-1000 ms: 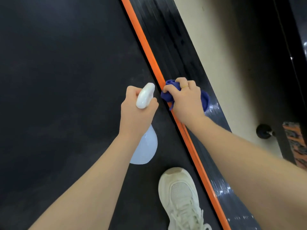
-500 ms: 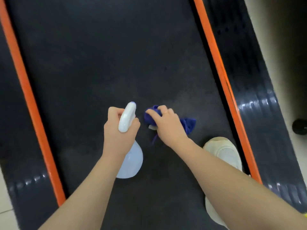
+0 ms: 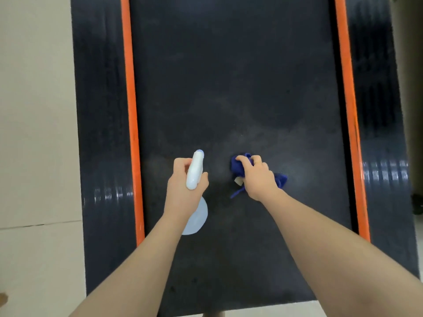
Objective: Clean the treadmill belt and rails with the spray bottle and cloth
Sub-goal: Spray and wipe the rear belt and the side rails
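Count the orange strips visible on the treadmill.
2. One orange strip runs along the left edge of the belt, near the left hand; the other orange strip runs along the right edge. No more show in this view.

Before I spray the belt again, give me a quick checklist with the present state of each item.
1. Spray bottle gripped in left hand: ok.
2. Nozzle aimed up the belt, away from the body: ok.
3. Blue cloth held by right hand over the belt: ok.
4. Belt ahead free of objects: ok.
5. Liquid left in the bottle: cannot tell.
6. Orange rails already wiped: cannot tell.
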Action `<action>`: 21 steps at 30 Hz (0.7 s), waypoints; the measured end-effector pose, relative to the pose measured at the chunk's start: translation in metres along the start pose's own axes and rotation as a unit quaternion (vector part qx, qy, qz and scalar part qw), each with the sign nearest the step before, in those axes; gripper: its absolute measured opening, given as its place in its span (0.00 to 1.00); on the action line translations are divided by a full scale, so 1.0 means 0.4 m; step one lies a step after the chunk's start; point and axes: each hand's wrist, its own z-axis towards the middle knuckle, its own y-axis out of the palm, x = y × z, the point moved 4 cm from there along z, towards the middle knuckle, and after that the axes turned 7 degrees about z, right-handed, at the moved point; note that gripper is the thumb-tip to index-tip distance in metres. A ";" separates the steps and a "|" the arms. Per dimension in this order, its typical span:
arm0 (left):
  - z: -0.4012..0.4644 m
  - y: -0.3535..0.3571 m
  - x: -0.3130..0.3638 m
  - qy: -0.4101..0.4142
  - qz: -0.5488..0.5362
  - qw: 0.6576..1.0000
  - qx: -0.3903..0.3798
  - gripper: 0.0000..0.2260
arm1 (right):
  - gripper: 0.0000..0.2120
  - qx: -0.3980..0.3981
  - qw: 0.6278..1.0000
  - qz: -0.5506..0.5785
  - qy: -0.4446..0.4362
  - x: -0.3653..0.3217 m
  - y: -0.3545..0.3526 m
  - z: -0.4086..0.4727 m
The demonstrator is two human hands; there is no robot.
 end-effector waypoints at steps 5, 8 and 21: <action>0.008 0.002 -0.028 0.010 0.002 1.000 -0.002 0.14 | 0.24 0.063 0.997 0.034 0.026 0.008 0.047 0.011; 0.024 -0.001 -0.033 0.024 0.004 1.000 0.014 0.16 | 0.29 0.093 0.996 0.010 -0.003 0.027 0.055 0.023; -0.018 0.066 -0.027 0.043 0.025 0.998 -0.027 0.18 | 0.17 0.152 0.979 0.117 -0.076 0.096 -0.026 -0.033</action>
